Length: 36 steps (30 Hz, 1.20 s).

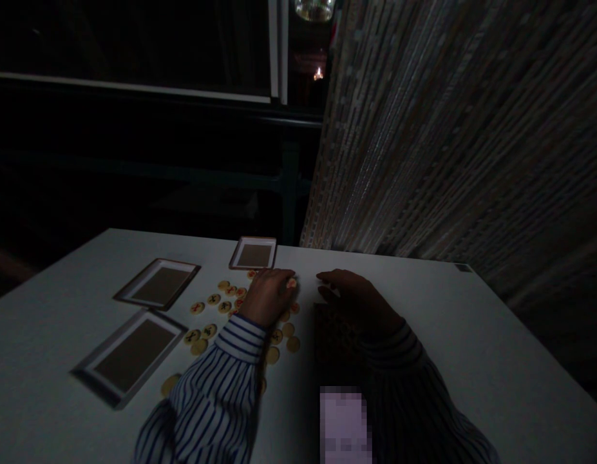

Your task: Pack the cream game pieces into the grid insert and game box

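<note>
My left hand (pixel 268 296) is above the pieces, its fingers curled with thumb and forefinger closed on a round Chinese chess piece (pixel 291 283) with a red mark. Around and under it lie several more wooden discs, some with red characters like this piece (pixel 197 308), some with dark ones like this piece (pixel 192 336), others showing plain faces. My right hand (pixel 353 298) reaches over a dark box or board (pixel 333 338), thumb and forefinger apart, with nothing visible between them. Deep shadow hides most of that dark object and the right hand's other fingers.
Three shallow framed trays stand on the white table (pixel 453 361): one at the back (pixel 253 253), one at the left (pixel 157 284), one nearer (pixel 131 357). A phone-like blurred rectangle (pixel 345 425) is at the front. A string curtain (pixel 424 129) hangs behind the table.
</note>
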{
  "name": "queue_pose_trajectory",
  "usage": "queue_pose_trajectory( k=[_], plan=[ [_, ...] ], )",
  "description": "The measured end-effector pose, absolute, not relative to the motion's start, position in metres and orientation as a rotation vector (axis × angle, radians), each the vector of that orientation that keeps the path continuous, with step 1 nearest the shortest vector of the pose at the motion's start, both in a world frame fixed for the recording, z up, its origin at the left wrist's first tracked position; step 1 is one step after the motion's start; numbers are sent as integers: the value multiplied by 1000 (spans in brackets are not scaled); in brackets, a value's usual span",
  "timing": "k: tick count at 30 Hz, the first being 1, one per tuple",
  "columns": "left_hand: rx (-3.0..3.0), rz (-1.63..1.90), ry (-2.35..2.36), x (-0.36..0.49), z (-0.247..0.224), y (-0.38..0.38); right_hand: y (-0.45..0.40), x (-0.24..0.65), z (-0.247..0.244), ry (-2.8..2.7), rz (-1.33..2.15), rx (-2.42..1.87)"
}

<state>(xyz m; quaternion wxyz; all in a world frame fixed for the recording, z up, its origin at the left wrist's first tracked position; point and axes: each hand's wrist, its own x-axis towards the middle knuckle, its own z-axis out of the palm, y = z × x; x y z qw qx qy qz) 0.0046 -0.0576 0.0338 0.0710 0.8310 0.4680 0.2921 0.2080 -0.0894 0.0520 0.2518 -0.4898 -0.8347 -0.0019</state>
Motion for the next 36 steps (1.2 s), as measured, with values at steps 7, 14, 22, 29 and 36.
queue_pose_trajectory(
  k=[7, 14, 22, 29, 36],
  plan=[
    [2474, 998, 1274, 7, 46, -64, -93, 206, 58, -2272, -25, -1327],
    [2450, 1094, 1184, 11, 55, -72, -93, 208, 60, -2264, -30, -1300],
    [2440, 1128, 1123, 17, 59, -79, -100, 206, 69, -2232, -1, -1289],
    [2467, 1134, 1114, 21, 63, -82, -109, 211, 80, -2210, 59, -1341],
    [2474, 1141, 1063, 29, 62, -89, -121, 221, 76, -2098, 246, -1242]
  ],
)
